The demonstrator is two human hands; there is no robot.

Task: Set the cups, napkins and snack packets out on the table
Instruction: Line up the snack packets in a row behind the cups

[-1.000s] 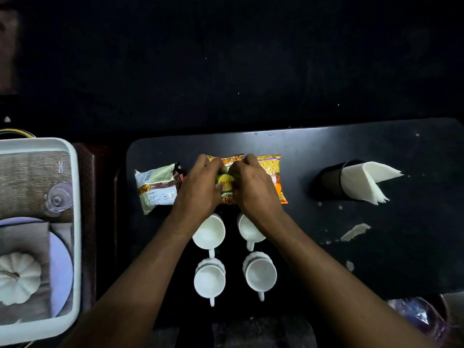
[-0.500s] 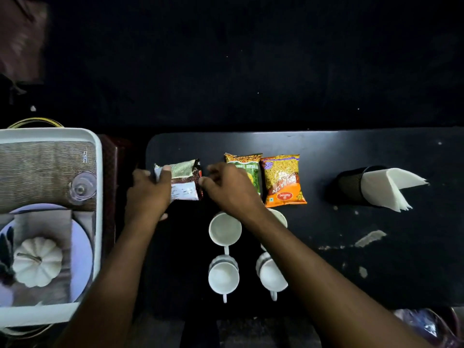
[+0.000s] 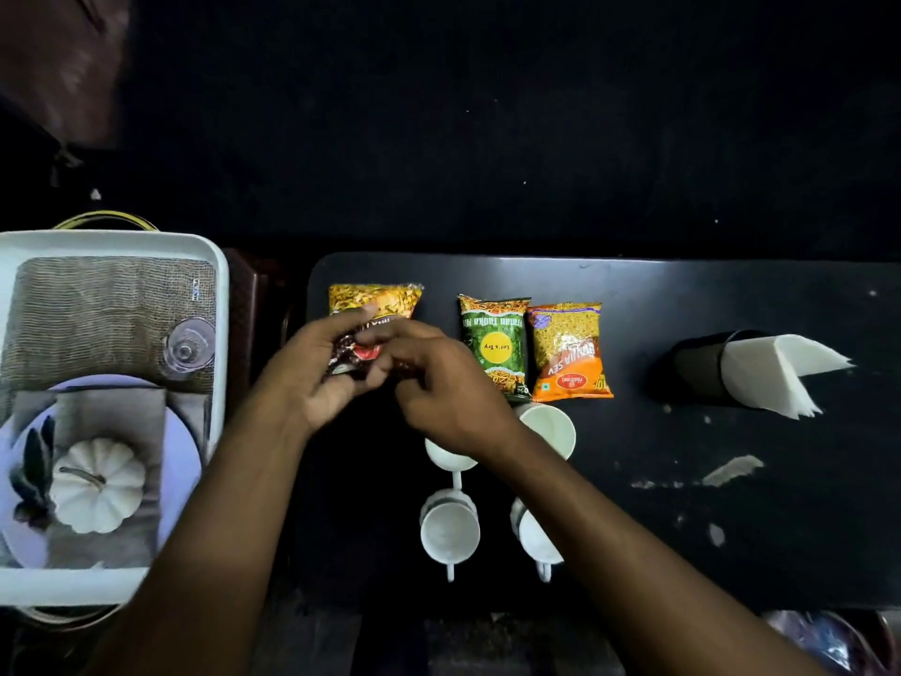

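My left hand [image 3: 312,378] and my right hand [image 3: 441,390] both grip a yellow and dark snack packet [image 3: 373,302] at the far left of the black table [image 3: 731,529]. To its right lie a green packet [image 3: 493,344] and an orange packet [image 3: 568,351], side by side and flat. Several white cups stand in front of them: one [image 3: 448,529] at front left, one [image 3: 536,539] at front right, one [image 3: 548,426] behind it, and one [image 3: 446,456] partly hidden under my right wrist. White napkins [image 3: 775,370] stick out of a dark holder [image 3: 692,368] on the right.
A white tray [image 3: 117,243] stands left of the table, holding a woven mat, an upturned glass [image 3: 187,348], a plate and a small white pumpkin [image 3: 95,483]. Pale scuffs mark the table's right half. A shiny object [image 3: 829,636] sits at the bottom right.
Both hands left the green and orange packets and moved left. They took hold of the left packet, which was turned so its printed yellow and dark face shows.
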